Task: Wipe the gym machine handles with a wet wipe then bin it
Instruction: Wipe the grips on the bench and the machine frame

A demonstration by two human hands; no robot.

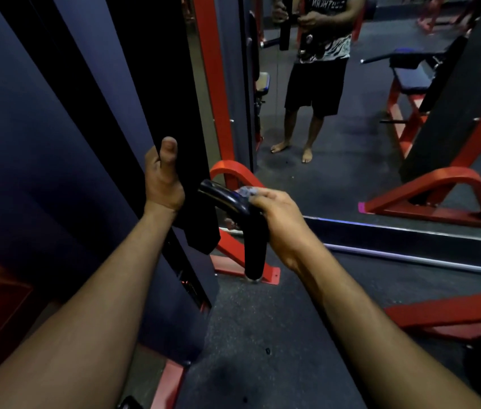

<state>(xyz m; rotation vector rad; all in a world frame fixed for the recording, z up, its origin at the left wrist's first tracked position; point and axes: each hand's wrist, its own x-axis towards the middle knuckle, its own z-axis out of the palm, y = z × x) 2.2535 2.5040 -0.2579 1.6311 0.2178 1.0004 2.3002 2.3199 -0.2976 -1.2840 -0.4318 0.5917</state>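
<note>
Black rubber flooring (262, 343) lay nearest, between the two forearms, speckled and bare of any wipe. Just beyond it, the right hand (280, 219) was curled around the bend of a glossy black curved handle (242, 214), with a crumpled pale wet wipe (246, 191) pinched under the fingertips against the handle's upper side. The handle's lower end (253, 267) hung down towards a red base plate (245, 270). To the left, the left hand (162, 181) gripped the edge of a dark upright panel (180, 113) of the machine, thumb pointing up, fingers hidden behind it.

Judging by this, the wiping was under way: the wipe sat on the upper curve, and whether the lower end or any other handle had been cleaned could not be told. Binning seemed still to come, since the wipe was in hand and no bin was visible.

Farther off, a mirror (351, 160) reflected the person standing barefoot among red machine frames (428, 190) and a padded bench (410, 78).
</note>
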